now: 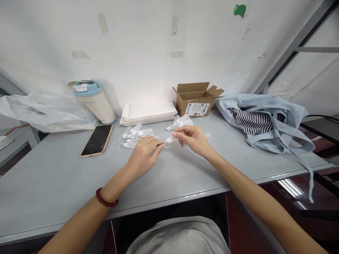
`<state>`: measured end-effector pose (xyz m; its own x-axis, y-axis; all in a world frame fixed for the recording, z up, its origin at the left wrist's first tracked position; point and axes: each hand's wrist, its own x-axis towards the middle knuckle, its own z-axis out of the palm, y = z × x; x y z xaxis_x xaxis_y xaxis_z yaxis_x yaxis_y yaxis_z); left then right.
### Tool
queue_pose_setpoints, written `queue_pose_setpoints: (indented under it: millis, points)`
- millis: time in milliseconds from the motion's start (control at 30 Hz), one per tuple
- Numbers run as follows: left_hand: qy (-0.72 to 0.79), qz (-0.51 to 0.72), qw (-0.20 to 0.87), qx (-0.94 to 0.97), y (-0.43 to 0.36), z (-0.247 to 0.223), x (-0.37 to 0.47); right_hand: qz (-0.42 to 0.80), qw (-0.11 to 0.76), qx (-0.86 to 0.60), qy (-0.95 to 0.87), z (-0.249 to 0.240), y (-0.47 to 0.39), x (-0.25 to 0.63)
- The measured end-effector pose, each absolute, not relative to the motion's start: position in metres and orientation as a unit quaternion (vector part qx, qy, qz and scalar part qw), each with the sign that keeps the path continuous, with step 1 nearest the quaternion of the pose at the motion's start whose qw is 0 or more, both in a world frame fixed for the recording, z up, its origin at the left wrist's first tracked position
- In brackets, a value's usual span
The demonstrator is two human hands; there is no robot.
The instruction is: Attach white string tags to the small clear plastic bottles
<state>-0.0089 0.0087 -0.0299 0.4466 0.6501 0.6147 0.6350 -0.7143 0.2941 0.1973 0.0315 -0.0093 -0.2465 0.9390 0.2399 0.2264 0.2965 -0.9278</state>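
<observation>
Over the middle of the grey table (174, 176), my right hand (194, 139) pinches a small white bottle (171, 140) by its body, and a thin white loop hangs at its cap end. Facing it, my left hand (144, 151) is closed, thumb and forefinger together on a thin tip at the bottle's cap end. Several white bottles with loops (132, 135) lie just behind my left hand. Another group of white bottles (182, 121) lies behind my right hand, in front of the open cardboard box (196, 98).
A stack of white packets (148, 111) stands against the wall. To the left are a phone (97, 140), a cream tumbler with a blue lid (96, 102) and a white plastic bag (50, 113). A light blue cloth bag (265, 120) lies at the right.
</observation>
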Motion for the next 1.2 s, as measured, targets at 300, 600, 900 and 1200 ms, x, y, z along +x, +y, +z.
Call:
queue_pose_setpoints:
  millis: [300, 600, 900, 1200]
  points:
    - [0.347, 0.406, 0.029, 0.845, 0.0046, -0.0298, -0.0074, 0.411, 0.424, -0.416, -0.691, -0.0149, 0.029, 0.1922]
    - [0.339, 0.396, 0.024, 0.853, 0.0034, -0.0314, -0.0073, 0.424, 0.414, -0.407, -0.696, -0.0178, 0.0286, 0.1924]
    - [0.326, 0.398, 0.009, 0.857, 0.0039, -0.0335, -0.0073, 0.416, 0.401, -0.412, -0.704, -0.0171, 0.0274, 0.1918]
    - [0.33, 0.381, -0.015, 0.864, 0.0068, -0.031, -0.0087, 0.411, 0.39, -0.416, -0.712, -0.0154, 0.029, 0.1905]
